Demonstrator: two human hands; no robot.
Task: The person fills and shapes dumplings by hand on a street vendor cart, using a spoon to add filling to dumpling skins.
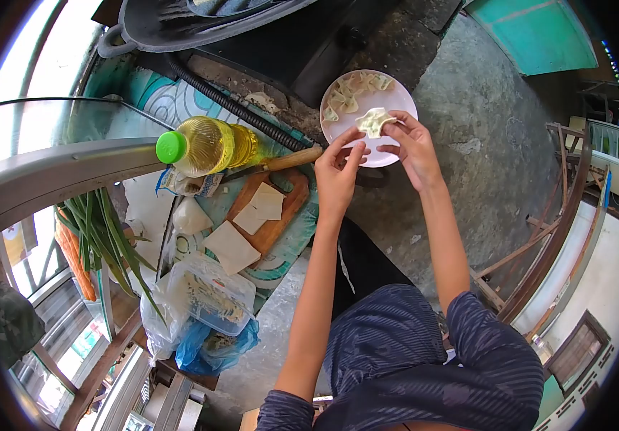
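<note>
A folded dumpling is pinched between the fingertips of my right hand, over a pale pink plate. Several folded dumplings lie on the far part of that plate. My left hand is at the plate's near left edge, its thumb and fingers curled close together beside the dumpling; whether they hold any of it I cannot make out. Flat square wrappers rest on a wooden board to the left, with one larger wrapper at the board's lower corner.
An oil bottle with a green cap lies beside a wooden handle. A plastic container of filling and a blue bag are at lower left. Green onions hang at left. A large wok sits at the top.
</note>
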